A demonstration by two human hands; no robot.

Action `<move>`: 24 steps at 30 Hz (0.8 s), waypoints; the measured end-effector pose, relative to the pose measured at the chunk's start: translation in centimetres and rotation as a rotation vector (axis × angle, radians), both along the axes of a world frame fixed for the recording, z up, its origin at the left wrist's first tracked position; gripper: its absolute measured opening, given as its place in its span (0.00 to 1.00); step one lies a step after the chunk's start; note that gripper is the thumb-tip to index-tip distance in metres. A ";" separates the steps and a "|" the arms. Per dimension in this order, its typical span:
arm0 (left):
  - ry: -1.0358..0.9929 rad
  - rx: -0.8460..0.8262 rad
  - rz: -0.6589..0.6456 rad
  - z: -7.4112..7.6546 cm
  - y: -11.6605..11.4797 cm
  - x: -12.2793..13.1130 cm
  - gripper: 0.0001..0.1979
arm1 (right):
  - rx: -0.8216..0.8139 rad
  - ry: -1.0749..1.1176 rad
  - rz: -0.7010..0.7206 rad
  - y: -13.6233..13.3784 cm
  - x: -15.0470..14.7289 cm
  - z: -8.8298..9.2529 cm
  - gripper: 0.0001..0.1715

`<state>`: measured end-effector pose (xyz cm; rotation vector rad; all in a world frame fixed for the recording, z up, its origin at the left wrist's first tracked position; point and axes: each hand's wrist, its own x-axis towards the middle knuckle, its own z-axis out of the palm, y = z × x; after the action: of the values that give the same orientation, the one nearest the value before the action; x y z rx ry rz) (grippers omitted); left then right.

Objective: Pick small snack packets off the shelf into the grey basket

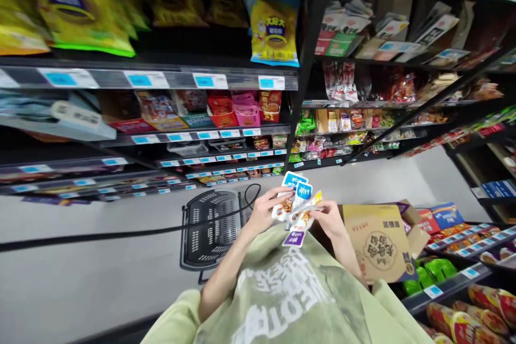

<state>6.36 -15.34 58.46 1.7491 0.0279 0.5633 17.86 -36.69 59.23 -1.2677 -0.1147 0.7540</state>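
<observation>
Several small snack packets (pixel 299 207) with white, blue, yellow and purple printing are held in front of my chest. My left hand (pixel 265 208) is closed on the left-hand packets, fingers over their upper part. My right hand (pixel 328 219) pinches the right edge of a packet with a yellow corner. The packets overlap and fan out between both hands, so the ones at the back are partly hidden. Just beyond the right forearm stands a brown cardboard box (pixel 377 239) with dark printing.
A black shopping basket (pixel 212 226) sits on the grey floor (pixel 100 274) to the left, with a black cable (pixel 141 234) crossing over it. Snack shelves (pixel 161 78) with price tags run ahead. More shelving (pixel 455 274) with packaged goods stands close on the right.
</observation>
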 end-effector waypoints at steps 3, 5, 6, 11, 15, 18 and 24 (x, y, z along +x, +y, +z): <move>0.047 -0.200 -0.087 0.3 -2.0 2.2 0.21 | -0.013 -0.022 -0.053 -1.9 1.9 0.7 0.21; 0.072 -0.276 -0.064 0.4 -3.7 3.8 0.22 | -0.060 -0.083 -0.046 -3.1 2.9 1.4 0.18; 0.099 -0.275 -0.014 0.4 -4.7 4.5 0.20 | -0.091 -0.123 -0.033 -3.6 3.4 1.8 0.16; 0.197 -0.142 0.229 0.6 -8.8 8.0 0.09 | -0.181 -0.312 -0.011 -5.8 5.2 3.5 0.09; 0.157 -0.010 0.241 0.9 -10.1 10.2 0.07 | -0.121 -0.349 0.011 -7.5 5.8 4.3 0.08; 0.122 0.066 0.222 1.3 -10.6 11.7 0.10 | -0.087 -0.342 -0.020 -8.3 5.9 4.4 0.08; 0.142 -0.026 -0.016 1.5 -10.8 13.9 0.15 | -0.055 -0.273 -0.131 -8.4 6.5 4.0 0.09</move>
<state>20.22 -26.14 59.91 1.7595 0.1200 0.4243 24.40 -45.04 63.20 -1.4121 -0.2306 0.4715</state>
